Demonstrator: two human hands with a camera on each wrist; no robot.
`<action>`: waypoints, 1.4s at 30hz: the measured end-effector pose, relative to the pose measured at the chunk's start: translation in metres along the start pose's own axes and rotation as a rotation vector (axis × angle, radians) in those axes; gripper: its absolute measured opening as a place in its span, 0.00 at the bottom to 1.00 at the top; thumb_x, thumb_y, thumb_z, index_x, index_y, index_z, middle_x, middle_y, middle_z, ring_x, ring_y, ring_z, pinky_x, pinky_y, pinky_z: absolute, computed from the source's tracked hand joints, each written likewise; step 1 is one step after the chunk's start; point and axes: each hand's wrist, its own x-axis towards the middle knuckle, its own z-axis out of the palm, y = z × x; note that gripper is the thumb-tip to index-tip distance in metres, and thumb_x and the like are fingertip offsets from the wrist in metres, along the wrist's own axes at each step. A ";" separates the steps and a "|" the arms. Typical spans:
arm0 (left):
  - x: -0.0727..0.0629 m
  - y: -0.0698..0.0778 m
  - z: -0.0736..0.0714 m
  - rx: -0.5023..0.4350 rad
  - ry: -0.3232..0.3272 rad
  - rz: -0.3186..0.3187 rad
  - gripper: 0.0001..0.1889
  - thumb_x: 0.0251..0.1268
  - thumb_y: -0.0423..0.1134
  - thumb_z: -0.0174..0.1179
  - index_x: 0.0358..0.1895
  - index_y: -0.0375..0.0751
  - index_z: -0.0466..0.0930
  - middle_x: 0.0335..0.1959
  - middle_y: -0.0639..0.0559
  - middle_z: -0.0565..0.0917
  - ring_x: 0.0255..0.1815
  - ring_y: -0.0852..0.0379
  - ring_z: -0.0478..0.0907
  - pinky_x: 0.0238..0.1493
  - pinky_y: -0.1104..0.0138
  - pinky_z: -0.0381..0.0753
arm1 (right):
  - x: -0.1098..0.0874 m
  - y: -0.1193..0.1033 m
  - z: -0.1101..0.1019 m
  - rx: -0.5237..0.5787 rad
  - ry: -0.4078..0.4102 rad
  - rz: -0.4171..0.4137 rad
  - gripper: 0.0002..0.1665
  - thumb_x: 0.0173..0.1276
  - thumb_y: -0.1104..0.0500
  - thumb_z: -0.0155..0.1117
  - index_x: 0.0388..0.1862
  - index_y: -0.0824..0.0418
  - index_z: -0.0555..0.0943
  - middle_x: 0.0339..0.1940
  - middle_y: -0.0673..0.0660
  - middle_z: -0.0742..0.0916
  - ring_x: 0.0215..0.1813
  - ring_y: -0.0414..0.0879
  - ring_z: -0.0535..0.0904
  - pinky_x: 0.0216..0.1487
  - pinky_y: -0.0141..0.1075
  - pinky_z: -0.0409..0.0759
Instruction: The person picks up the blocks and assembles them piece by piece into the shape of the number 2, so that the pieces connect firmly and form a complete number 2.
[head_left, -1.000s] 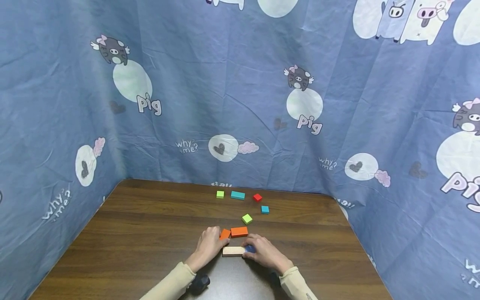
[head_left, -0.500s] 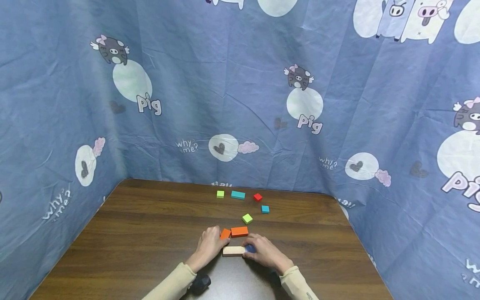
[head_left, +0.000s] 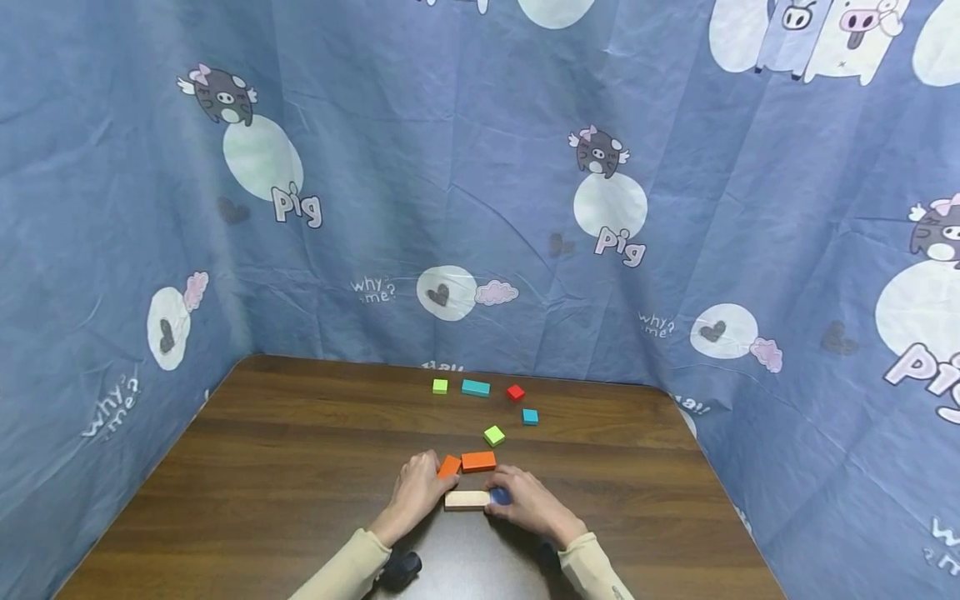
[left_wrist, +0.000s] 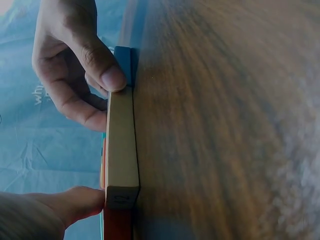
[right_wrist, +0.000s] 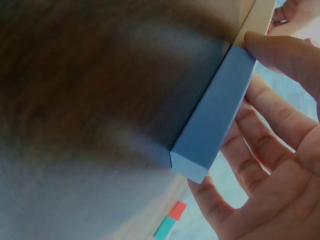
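Note:
A pale wooden block point(head_left: 467, 500) lies on the brown table, end to end with a blue block point(right_wrist: 215, 112). My right hand point(head_left: 528, 502) holds the blue block: the thumb point(right_wrist: 272, 50) presses at the seam between the two, and the fingers are behind the blue one. My left hand point(head_left: 416, 487) grips a tilted orange block point(head_left: 450, 466), its thumb point(left_wrist: 85, 200) close to the wooden block's left end. Most of that orange block's left side is hidden by the hand. A second orange block point(head_left: 478, 462) lies just beyond the wooden one.
Farther back lie two lime green blocks point(head_left: 494, 435), a teal block point(head_left: 476, 387), a red block point(head_left: 516, 392) and a small blue block point(head_left: 530, 417). A patterned blue curtain point(head_left: 450, 192) hangs along the table's far and side edges.

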 end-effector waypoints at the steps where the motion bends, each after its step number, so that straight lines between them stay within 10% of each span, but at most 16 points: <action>1: 0.000 0.000 0.000 -0.001 -0.003 -0.002 0.17 0.44 0.43 0.73 0.21 0.40 0.73 0.17 0.54 0.72 0.18 0.56 0.67 0.19 0.65 0.62 | 0.000 0.000 0.000 0.003 -0.005 0.007 0.15 0.62 0.51 0.69 0.47 0.53 0.82 0.46 0.47 0.83 0.47 0.38 0.77 0.47 0.36 0.76; 42: 0.001 -0.002 -0.001 -0.028 -0.036 -0.036 0.18 0.44 0.45 0.74 0.21 0.39 0.73 0.17 0.55 0.71 0.18 0.58 0.66 0.19 0.67 0.61 | 0.006 0.017 -0.005 0.411 0.017 0.082 0.21 0.69 0.51 0.61 0.55 0.62 0.78 0.42 0.49 0.87 0.41 0.34 0.81 0.43 0.30 0.78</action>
